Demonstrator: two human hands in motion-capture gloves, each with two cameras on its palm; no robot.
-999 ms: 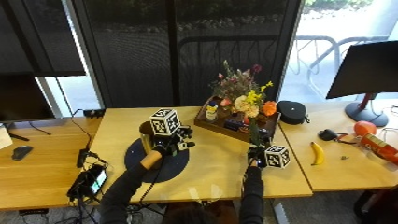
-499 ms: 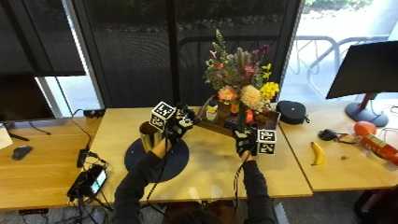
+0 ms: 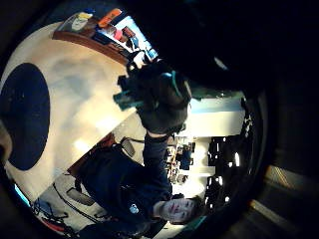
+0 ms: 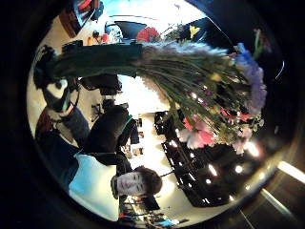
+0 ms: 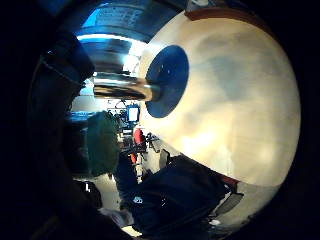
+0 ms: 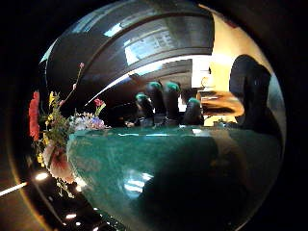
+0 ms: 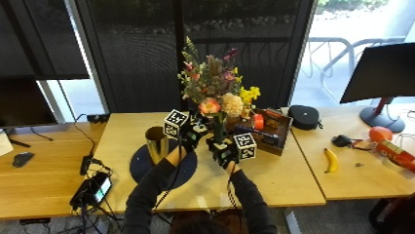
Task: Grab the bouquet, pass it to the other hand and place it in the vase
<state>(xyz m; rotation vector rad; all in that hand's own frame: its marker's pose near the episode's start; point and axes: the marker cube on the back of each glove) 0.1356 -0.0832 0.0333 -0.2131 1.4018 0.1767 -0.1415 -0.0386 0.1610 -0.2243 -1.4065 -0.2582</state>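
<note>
My right hand (image 7: 224, 152) holds the bouquet (image 7: 214, 92) upright above the table, fingers (image 6: 163, 101) curled round its dark green wrap (image 6: 144, 178). The mixed flowers stand high over both hands. My left hand (image 7: 189, 134) hovers just left of the stems, palm turned toward them, not gripping. From the left palm I see the bouquet (image 4: 200, 90) and the right hand (image 3: 159, 99) round its wrap. The gold vase (image 7: 156, 144) stands on a dark blue round mat (image 7: 139, 168), left of my hands. The vase (image 5: 125, 87) also shows in the right little finger side view.
Behind the bouquet a wooden tray (image 7: 275, 141) holds small items. To the right lie a black case (image 7: 303, 117), a banana (image 7: 332, 160) and an orange object (image 7: 379, 132), below a monitor (image 7: 383, 73). A device with cables (image 7: 97, 187) sits at the left front.
The right hand has raised the bouquet from near the tray to upright and brought it leftward. The left hand has come up from the mat to beside the stems.
</note>
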